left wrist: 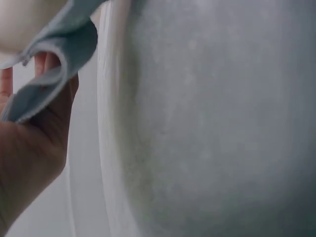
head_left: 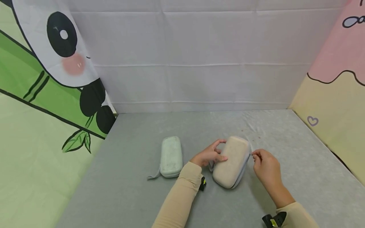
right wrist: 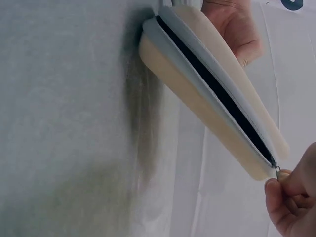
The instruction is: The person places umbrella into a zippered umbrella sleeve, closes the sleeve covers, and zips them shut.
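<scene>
A beige zip case (head_left: 232, 161) with a grey-blue band is tilted over the grey table, held by my left hand (head_left: 209, 155), thumb on its top face. In the right wrist view, its zip is undone along the side and a dark gap (right wrist: 217, 89) shows between the two halves. My right hand (head_left: 267, 166) pinches the small metal zip pull (right wrist: 278, 171) at one end of that gap. A grey-blue strap loop (left wrist: 74, 52) hangs by the left palm in the left wrist view. The inside of the case is too dark to make out.
A pale green zip case (head_left: 171, 155) with a strap (head_left: 154, 176) lies on the grey table cover (head_left: 128, 196), left of the hands. A white cloth (head_left: 199, 57) hangs behind, with printed cartoon panels at both sides.
</scene>
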`<action>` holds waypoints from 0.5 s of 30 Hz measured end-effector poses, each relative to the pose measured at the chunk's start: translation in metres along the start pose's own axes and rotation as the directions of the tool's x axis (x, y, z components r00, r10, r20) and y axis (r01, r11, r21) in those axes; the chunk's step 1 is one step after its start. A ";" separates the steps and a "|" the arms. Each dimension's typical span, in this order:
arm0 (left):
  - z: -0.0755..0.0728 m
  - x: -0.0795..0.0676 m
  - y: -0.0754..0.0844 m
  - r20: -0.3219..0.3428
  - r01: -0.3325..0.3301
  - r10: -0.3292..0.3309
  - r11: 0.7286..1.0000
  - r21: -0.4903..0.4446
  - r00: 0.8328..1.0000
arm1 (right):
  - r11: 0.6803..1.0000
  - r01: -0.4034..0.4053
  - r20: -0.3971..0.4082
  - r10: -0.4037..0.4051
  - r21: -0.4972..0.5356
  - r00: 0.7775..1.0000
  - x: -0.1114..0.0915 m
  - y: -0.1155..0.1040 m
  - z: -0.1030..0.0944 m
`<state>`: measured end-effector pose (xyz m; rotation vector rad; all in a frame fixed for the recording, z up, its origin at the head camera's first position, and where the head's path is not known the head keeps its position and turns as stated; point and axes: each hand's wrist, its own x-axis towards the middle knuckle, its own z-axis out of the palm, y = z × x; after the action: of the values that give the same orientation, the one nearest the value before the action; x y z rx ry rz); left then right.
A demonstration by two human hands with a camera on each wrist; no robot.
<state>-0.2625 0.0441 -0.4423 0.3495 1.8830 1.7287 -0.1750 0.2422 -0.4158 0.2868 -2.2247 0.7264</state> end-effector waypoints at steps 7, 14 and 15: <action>0.000 -0.001 -0.001 -0.022 0.010 -0.009 1.000 0.019 1.000 | 1.000 0.012 0.014 -0.012 0.004 1.000 -0.003 0.001 0.003; -0.001 0.000 -0.004 -0.043 0.006 -0.005 1.000 0.007 0.999 | 1.000 0.027 0.019 -0.027 0.015 0.999 -0.012 0.000 0.009; -0.001 0.000 -0.004 -0.042 0.007 -0.007 1.000 0.004 0.999 | 1.000 0.021 0.019 -0.021 0.015 1.000 -0.012 0.001 0.009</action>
<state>-0.2623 0.0427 -0.4459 0.3104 1.9158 1.7401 -0.1725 0.2370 -0.4302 0.3251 -2.2317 0.7318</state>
